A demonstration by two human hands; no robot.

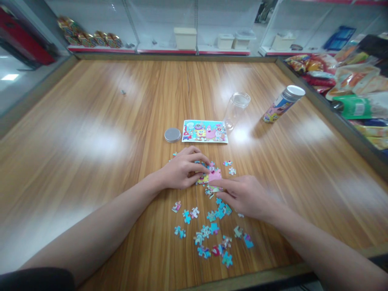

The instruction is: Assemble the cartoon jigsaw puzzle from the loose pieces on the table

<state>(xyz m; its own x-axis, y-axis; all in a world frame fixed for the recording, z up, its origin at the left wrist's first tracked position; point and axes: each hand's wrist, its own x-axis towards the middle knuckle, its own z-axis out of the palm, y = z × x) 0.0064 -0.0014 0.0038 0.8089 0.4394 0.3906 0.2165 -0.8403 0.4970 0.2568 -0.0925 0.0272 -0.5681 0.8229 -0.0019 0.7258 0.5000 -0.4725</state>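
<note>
We log the joined puzzle section point(215, 175) between both hands — left hand point(182, 167) over its left side, right hand point(244, 196) at its lower-right edge; whether either pinches it, we cannot tell.

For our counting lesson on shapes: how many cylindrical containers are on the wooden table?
2: a clear jar beside the right end of the picture sheet, and a printed tube farther right. None seems hidden.

Shiny wood-grain table point(145, 107); white, red-edged shelves point(163, 20) behind; pale floor point(21, 85) left.
</note>
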